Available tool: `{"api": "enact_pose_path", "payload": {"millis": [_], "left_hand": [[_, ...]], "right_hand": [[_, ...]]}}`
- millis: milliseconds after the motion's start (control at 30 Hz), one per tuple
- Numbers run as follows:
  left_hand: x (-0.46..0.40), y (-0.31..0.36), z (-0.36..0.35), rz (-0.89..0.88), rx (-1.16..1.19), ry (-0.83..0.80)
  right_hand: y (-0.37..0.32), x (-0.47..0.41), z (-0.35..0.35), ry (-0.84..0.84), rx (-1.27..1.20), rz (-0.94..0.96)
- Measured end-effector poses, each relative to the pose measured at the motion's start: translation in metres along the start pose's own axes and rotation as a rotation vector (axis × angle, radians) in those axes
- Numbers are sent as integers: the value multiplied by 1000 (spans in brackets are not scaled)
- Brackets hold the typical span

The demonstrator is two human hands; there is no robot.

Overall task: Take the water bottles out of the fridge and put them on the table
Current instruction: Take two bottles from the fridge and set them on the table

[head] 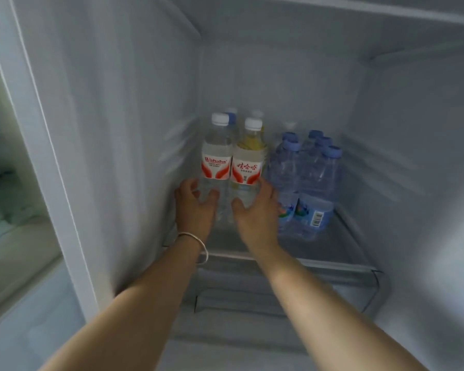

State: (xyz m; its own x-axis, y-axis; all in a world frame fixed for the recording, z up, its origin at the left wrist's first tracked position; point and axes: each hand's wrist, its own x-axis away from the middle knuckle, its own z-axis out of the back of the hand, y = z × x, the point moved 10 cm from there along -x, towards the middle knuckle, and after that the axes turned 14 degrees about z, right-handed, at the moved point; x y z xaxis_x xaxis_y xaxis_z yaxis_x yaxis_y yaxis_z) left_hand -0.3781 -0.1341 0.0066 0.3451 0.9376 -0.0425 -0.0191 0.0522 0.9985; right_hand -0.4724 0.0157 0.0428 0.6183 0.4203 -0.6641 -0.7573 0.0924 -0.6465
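Observation:
Two white-capped water bottles with red and white labels stand side by side on the fridge's glass shelf. My left hand, a thin bracelet on its wrist, wraps the base of the left bottle. My right hand wraps the base of the right bottle. Both bottles are upright and stand on the shelf. More bottles stand behind them, partly hidden, one of them yellowish. To the right is a cluster of several blue-capped bottles.
The fridge's left wall is close beside my left hand. A drawer sits under the shelf. An upper shelf ledge runs overhead. At far left, the open door's compartments are blurred.

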Motion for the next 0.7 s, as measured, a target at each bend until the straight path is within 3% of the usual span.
{"api": "enact_pose_path", "payload": {"millis": [233, 467, 700], "left_hand": [[-18, 14, -18, -73, 93, 5], [-33, 12, -37, -25, 187, -217], [-39, 10, -42, -80, 193, -264]], "right_hand": [[13, -17, -21, 43, -14, 31], [27, -28, -35, 145, -154, -34], [37, -28, -32, 277, -285, -30]]}}
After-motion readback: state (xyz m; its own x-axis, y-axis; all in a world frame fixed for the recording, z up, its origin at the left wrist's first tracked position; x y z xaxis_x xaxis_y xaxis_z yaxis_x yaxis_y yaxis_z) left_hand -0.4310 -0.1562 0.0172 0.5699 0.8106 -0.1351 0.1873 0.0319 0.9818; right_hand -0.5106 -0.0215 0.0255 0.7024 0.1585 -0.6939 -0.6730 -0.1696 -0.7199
